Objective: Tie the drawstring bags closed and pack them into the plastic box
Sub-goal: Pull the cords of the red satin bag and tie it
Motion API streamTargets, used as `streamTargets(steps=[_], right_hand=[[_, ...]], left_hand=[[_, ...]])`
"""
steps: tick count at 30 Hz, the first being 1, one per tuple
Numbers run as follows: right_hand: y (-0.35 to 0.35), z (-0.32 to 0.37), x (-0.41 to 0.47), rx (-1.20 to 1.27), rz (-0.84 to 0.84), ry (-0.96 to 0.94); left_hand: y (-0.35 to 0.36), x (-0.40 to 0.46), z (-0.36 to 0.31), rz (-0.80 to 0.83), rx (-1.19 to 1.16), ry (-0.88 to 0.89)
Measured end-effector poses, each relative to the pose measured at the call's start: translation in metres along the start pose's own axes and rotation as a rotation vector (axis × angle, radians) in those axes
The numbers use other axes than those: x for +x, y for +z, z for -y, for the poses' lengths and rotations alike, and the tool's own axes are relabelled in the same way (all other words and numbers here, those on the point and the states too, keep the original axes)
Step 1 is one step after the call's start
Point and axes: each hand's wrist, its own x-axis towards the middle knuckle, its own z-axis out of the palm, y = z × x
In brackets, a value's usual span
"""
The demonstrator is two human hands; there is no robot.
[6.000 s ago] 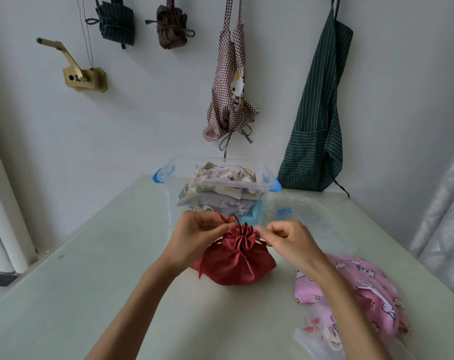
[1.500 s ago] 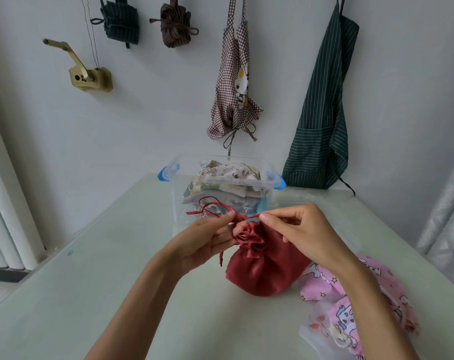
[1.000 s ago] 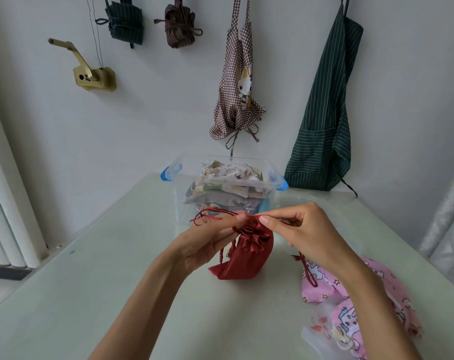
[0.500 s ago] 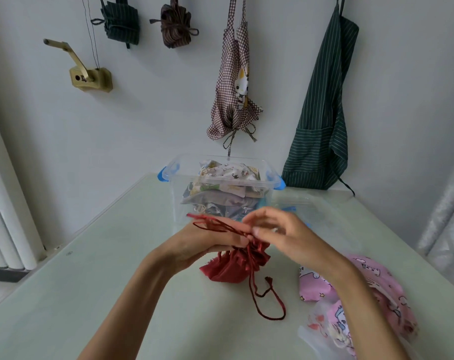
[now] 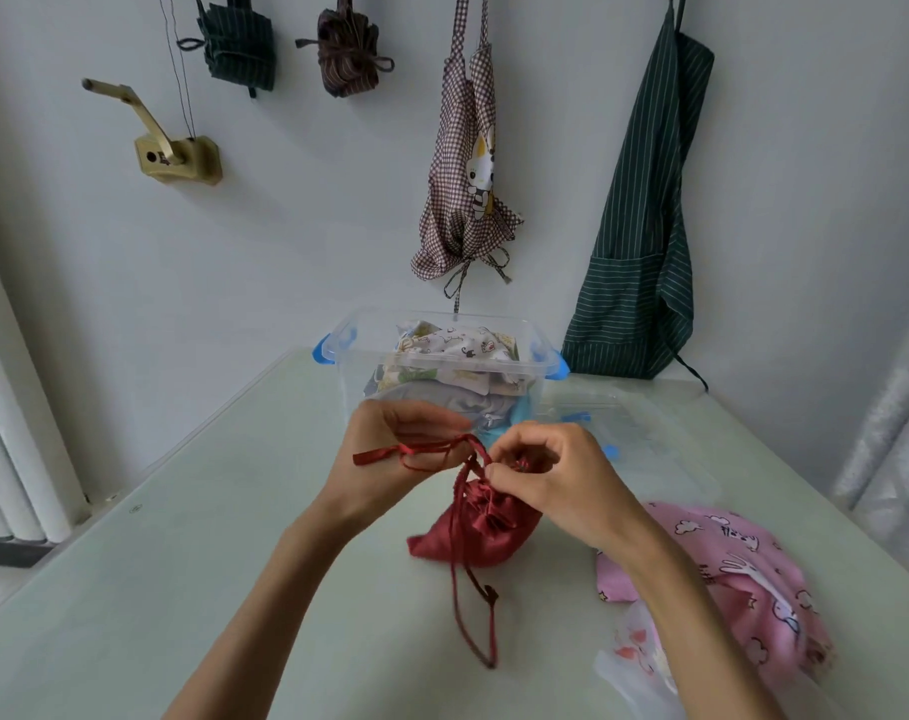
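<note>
I am tying the red drawstring bag (image 5: 481,527), which is lying mid-table just in front of the plastic box (image 5: 442,363). My left hand (image 5: 390,459) is pinching one end of the red cord (image 5: 416,452) and drawing it leftward; my right hand (image 5: 551,480) is curling its fingers over the gathered neck, seemingly pinching the other strand, though my knuckles are hiding the knot. A slack loop is trailing toward the table's near edge. The mouth is cinched, but the bag is not yet packed. The box, at the table's far edge, is already holding several folded printed bags up to its rim. A pink printed bag (image 5: 728,569) is waiting at the right edge, untied.
</note>
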Motion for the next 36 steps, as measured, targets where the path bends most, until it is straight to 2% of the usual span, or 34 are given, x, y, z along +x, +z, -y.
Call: streamTargets(steps=[4, 8, 12, 17, 19, 22, 25, 27, 29, 33, 36], right_hand=[[0.005, -0.004, 0.002, -0.087, -0.071, -0.098], [0.004, -0.008, 0.002, 0.122, -0.045, 0.065], [0.009, -0.012, 0.003, 0.353, 0.039, 0.222], [0.013, -0.014, 0.004, 0.447, -0.017, 0.207], [0.015, -0.017, 0.005, 0.377, -0.104, 0.174], [0.014, -0.025, 0.009, 0.080, -0.303, 0.067], [0.006, -0.035, 0.010, -0.278, -0.471, -0.041], [-0.002, -0.038, 0.008, -0.414, -0.511, -0.054], [-0.006, -0.038, 0.006, -0.491, -0.465, -0.006], [-0.004, -0.036, 0.004, -0.551, -0.272, 0.208], [-0.023, -0.027, 0.000, -0.384, -0.050, 0.307]], left_hand=[[0.002, -0.002, 0.009, -0.080, 0.147, 0.139], [0.000, 0.000, 0.012, -0.189, 0.402, 0.255], [0.004, 0.000, 0.013, -0.187, 0.394, 0.297], [0.005, 0.000, 0.016, -0.152, 0.353, 0.301], [0.004, 0.001, 0.017, -0.120, 0.317, 0.271], [0.002, 0.002, 0.019, -0.064, 0.240, 0.154], [-0.006, 0.001, 0.018, -0.101, 0.195, 0.074], [-0.016, 0.002, 0.018, -0.133, 0.209, 0.034], [-0.021, 0.004, 0.019, -0.130, 0.267, -0.003], [-0.022, 0.005, 0.031, -0.161, 0.416, -0.075], [-0.026, 0.005, 0.043, -0.128, 0.470, -0.190]])
